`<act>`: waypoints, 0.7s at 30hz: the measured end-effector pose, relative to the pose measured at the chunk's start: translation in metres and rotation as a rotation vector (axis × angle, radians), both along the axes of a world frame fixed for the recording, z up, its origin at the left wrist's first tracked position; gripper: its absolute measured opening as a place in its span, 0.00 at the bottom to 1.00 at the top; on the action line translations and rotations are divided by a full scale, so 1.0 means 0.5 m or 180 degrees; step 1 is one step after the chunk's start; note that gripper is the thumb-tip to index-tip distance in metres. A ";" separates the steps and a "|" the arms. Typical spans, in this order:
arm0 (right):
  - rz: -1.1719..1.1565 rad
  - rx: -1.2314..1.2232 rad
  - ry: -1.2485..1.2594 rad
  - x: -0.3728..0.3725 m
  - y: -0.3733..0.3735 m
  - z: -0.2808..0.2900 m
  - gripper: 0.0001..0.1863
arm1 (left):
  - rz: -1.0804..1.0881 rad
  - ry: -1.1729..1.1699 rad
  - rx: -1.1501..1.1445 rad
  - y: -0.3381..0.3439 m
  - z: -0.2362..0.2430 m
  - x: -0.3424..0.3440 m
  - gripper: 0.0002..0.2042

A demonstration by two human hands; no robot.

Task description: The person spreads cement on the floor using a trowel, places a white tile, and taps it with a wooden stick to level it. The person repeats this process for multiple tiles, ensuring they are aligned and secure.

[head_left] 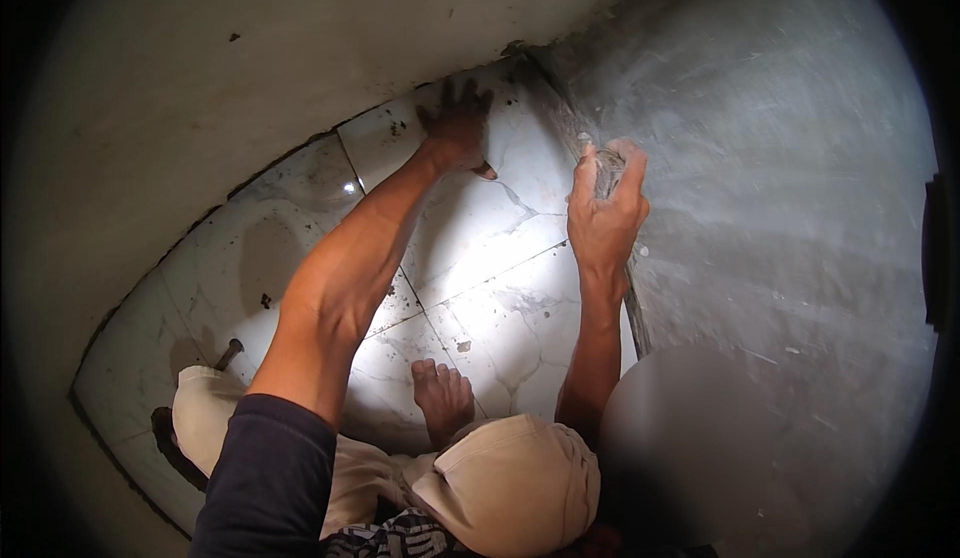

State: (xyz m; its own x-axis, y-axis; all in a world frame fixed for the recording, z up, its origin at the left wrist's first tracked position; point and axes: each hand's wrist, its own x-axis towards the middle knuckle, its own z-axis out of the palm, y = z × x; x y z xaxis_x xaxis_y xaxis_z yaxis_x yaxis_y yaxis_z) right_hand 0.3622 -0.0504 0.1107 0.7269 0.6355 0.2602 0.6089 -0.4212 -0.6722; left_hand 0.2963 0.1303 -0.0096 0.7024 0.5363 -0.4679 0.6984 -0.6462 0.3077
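Observation:
My left hand (460, 126) lies on a white marble-patterned floor tile (480, 228) near the far corner, its fingers spread and nothing in it. My right hand (606, 220) is by the foot of the grey wall (760, 208), at the seam between floor and wall. Its fingers curl round a dusty grey lump (608, 172), whose kind I cannot make out. Pale dust coats those fingertips.
A beige wall (250, 68) rises on the left and far side, with a dark gap along its foot. My bare foot (443, 398) stands on the tiles among crumbs of debris. A brown, handle-like piece (230, 354) shows beside my left knee. A blurred rounded shape (690, 438) covers the lower right.

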 end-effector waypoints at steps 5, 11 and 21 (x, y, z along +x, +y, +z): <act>-0.0048 -0.0033 -0.0027 0.004 0.003 -0.013 0.12 | -0.0077 -0.0246 0.0118 0.003 -0.010 -0.012 0.66; 0.0064 0.0409 0.0523 -0.058 -0.060 0.004 0.12 | 0.0020 -0.1322 0.0528 -0.015 -0.071 -0.114 0.49; 0.1072 0.0334 0.0679 -0.184 -0.059 -0.017 0.13 | 0.1789 -0.1393 0.1293 -0.163 -0.130 -0.356 0.35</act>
